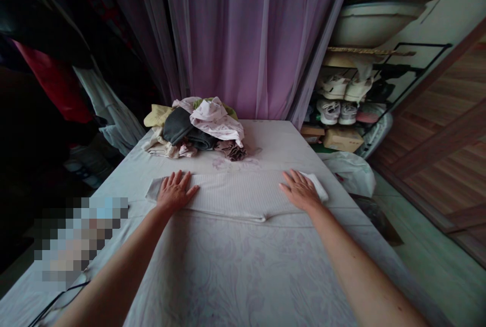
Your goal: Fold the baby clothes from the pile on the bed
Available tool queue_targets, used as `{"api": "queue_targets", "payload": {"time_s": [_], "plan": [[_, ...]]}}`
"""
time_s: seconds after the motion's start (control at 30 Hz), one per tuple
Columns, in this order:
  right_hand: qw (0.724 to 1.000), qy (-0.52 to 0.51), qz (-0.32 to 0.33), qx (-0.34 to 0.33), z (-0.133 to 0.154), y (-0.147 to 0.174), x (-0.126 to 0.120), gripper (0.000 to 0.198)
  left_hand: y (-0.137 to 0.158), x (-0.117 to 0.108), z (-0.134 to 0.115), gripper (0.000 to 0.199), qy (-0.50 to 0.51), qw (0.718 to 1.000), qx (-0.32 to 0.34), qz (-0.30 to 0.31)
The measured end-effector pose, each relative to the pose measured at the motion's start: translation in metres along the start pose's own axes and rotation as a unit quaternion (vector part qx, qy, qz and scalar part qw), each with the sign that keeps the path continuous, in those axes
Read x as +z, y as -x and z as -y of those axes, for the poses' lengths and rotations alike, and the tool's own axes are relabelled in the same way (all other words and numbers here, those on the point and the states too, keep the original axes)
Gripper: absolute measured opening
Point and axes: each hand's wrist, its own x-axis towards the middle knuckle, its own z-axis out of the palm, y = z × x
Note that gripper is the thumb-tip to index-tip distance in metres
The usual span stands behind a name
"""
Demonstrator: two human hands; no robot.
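Note:
A white ribbed garment (235,193), folded into a long flat strip, lies crosswise on the cloth-covered surface (243,271). Flat on its left end rests my left hand (176,190), fingers spread. My right hand (299,190) presses on the right end with its fingers apart, near a turned-over edge. Neither hand grips the fabric. Just beyond the strip sits a heap of crumpled clothes (182,127), with a pale pink piece (216,119) on top and dark grey, yellow and brown ones around it. Which kind of garment the white one is, I cannot tell.
Purple curtains (235,38) hang behind the far edge. On the right stand a shoe rack with sneakers (337,109), a white basin (375,23), a cardboard box (343,138) and a plastic bag (351,172). Hanging clothes (53,79) line the left. A dark cable (56,299) lies at lower left.

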Motion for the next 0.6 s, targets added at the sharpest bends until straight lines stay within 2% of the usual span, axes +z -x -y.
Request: {"api": "queue_targets", "payload": {"time_s": [0.2, 0.33, 0.4, 0.5, 0.6], "plan": [[1.0, -0.003, -0.019, -0.011, 0.004, 0.003, -0.006, 0.056, 0.001, -0.001, 0.0, 0.07, 0.011, 1.0, 0.002, -0.008], [0.998, -0.036, -0.045, -0.011, 0.03, 0.016, -0.013, 0.051, 0.011, 0.002, -0.001, 0.061, 0.028, 0.998, 0.037, -0.044], [0.994, -0.071, -0.065, -0.053, 0.055, 0.029, -0.015, 0.051, 0.021, 0.003, -0.004, 0.057, 0.038, 0.996, 0.063, -0.054], [0.977, -0.129, -0.067, -0.157, 0.088, 0.052, -0.015, 0.045, 0.038, 0.005, -0.013, 0.056, 0.053, 0.989, 0.125, -0.051], [0.961, -0.174, -0.077, -0.199, 0.097, 0.074, -0.01, 0.036, 0.056, 0.006, -0.027, 0.055, 0.08, 0.974, 0.207, -0.044]]}}
